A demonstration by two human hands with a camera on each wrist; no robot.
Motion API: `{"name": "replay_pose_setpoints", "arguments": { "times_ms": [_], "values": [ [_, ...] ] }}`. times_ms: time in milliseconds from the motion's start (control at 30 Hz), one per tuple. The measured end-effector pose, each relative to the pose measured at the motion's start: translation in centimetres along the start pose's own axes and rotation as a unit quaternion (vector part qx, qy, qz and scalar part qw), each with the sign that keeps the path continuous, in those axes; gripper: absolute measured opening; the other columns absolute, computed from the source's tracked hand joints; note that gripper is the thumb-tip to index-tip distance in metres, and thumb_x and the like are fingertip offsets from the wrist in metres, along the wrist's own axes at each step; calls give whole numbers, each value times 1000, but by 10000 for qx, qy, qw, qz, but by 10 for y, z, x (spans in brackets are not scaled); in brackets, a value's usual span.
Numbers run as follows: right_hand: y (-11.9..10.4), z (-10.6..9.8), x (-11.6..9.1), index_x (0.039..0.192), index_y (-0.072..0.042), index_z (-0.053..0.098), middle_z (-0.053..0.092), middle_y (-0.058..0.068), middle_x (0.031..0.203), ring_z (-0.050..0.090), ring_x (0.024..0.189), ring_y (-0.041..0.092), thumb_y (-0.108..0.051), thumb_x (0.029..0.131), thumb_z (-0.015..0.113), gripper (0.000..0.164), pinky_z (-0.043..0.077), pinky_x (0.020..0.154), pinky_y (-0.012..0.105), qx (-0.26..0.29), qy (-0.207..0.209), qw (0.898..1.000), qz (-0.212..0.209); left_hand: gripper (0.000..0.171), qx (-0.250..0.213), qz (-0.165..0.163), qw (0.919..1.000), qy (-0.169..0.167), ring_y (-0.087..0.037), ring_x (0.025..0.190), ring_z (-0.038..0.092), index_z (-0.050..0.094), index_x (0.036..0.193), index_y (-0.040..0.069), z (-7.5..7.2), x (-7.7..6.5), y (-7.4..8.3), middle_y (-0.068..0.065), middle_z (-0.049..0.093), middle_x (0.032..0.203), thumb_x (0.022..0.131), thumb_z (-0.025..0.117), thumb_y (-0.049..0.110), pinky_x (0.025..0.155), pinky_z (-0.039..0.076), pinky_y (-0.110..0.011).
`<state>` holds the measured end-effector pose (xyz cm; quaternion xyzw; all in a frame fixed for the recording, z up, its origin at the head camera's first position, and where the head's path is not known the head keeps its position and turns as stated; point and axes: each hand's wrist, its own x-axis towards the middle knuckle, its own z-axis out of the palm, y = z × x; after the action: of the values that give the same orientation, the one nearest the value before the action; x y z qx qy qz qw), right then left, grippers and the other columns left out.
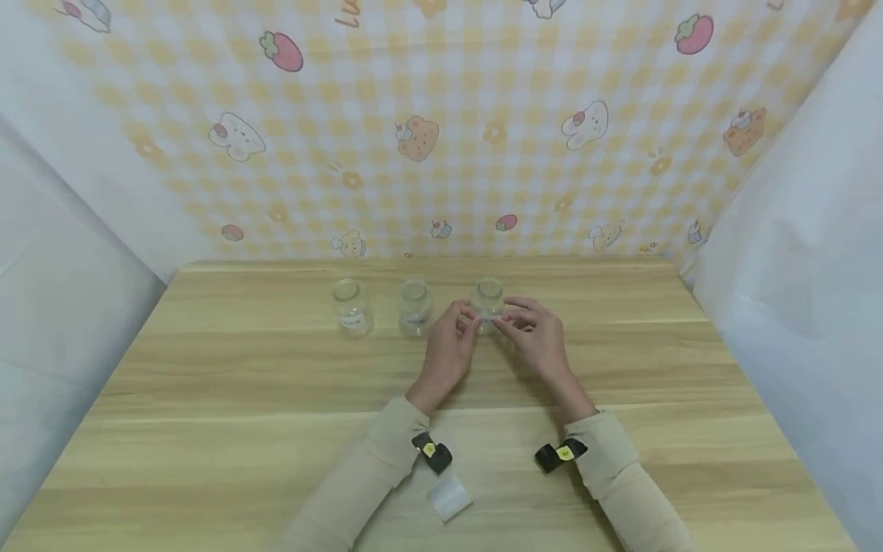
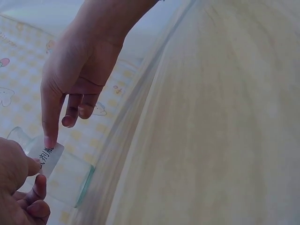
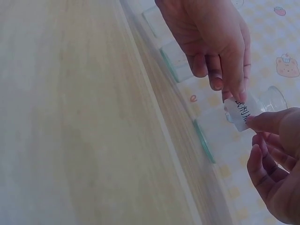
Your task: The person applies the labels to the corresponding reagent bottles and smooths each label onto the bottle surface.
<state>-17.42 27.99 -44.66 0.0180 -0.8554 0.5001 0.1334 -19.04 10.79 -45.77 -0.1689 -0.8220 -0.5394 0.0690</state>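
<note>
A clear glass jar (image 1: pixel 489 290) stands upright between the two hands, the rightmost of three in a row. Across its front lies a small white label (image 3: pixel 240 112) with black handwritten characters. My left hand (image 1: pixel 447 346) pinches one end of this label at the jar's left side. The other end is between the thumb and finger of my right hand (image 1: pixel 541 342). Both thumbs show on the label (image 2: pixel 47 157) in the left wrist view. Whether its ends touch the glass I cannot tell.
Two more glass jars, a middle jar (image 1: pixel 415 307) and a left jar (image 1: pixel 352 308), stand to the left, each with a white label. A small whitish sheet (image 1: pixel 450 497) lies near the front of the wooden table (image 1: pixel 241 429). A checked cloth (image 1: pixel 469 153) hangs behind.
</note>
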Motion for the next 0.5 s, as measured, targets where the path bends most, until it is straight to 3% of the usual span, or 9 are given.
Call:
{"name": "replay_pose_setpoints", "arguments": {
  "times_ms": [200, 500],
  "values": [
    [1, 0, -1, 92, 1, 79, 69, 12, 131, 67, 85, 24, -13, 90, 82, 15, 54, 74, 19, 58, 44, 9999, 128, 8, -17, -13, 10000, -15, -22, 81, 68, 61, 108, 4, 0, -1, 0, -18, 69, 128, 102, 64, 8, 62, 55, -25],
    [1, -1, 0, 94, 1, 79, 71, 7, 129, 70, 98, 24, -16, 87, 85, 19, 54, 79, 19, 513, 115, 9954, 800, 12, 118, 18, 9999, 6, -19, 79, 67, 63, 111, 3, -1, -2, 0, -19, 67, 130, 102, 66, 10, 61, 53, -24]
  ]
}}
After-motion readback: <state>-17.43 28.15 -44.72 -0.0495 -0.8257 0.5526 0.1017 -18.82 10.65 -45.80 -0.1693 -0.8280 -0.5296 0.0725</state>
